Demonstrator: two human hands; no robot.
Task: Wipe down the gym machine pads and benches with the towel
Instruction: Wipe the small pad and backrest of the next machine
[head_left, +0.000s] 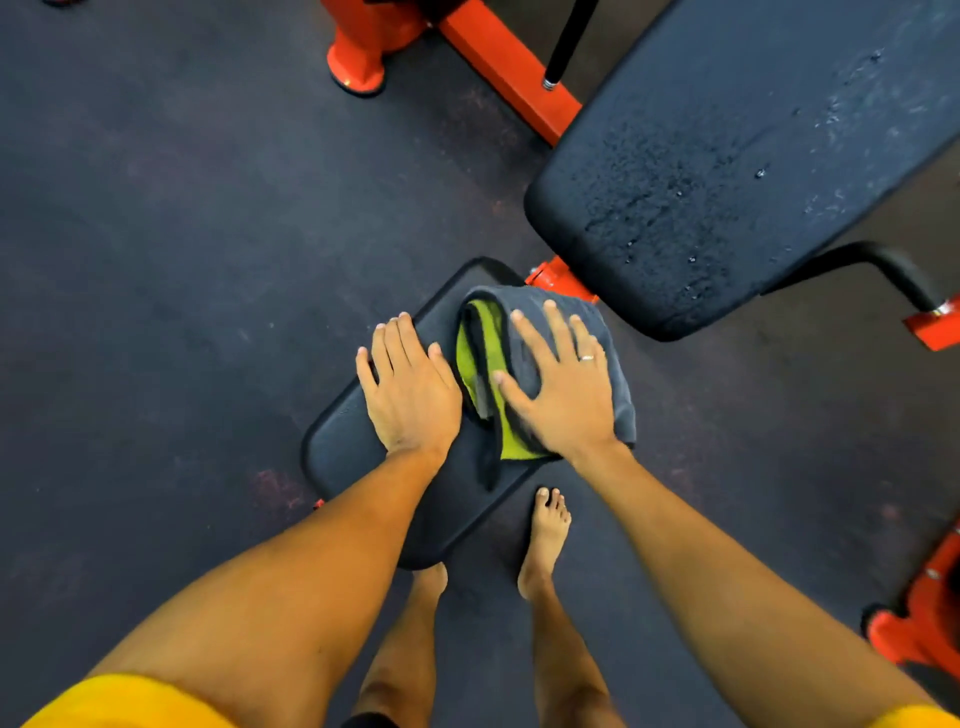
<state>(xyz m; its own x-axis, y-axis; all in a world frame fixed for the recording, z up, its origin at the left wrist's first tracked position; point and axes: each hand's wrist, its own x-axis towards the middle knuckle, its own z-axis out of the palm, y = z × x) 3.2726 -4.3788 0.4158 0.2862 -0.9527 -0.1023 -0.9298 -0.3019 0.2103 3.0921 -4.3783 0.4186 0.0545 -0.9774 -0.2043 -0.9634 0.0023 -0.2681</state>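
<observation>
Observer: Floor (156, 260) dark rubber, orange frame (511, 73) standing on it. Back pad (727, 156) at upper right, beaded with droplets; not yet wiped, by the look of it. Seat pad (358, 447) lower, centre.

Checker: Towel?

Observer: Towel (530, 338), grey with green lining, bunched on the far right part of the seat pad, one edge hanging over. Right hand (569, 400) flat on top of it, fingers spread and straight, pressing rather than clutching. Left hand (410, 389) flat on bare pad just beside the towel, fingers straight, holding nothing. Ring (587, 357) on the right hand.

Checker: Advice for the step?

Observer: Judgement only. Flatten the towel under the palm, press evenly, and sweep in overlapping passes to the near edge and corners while the left hand braces. Turn to a dry face before the wet back pad.
</observation>
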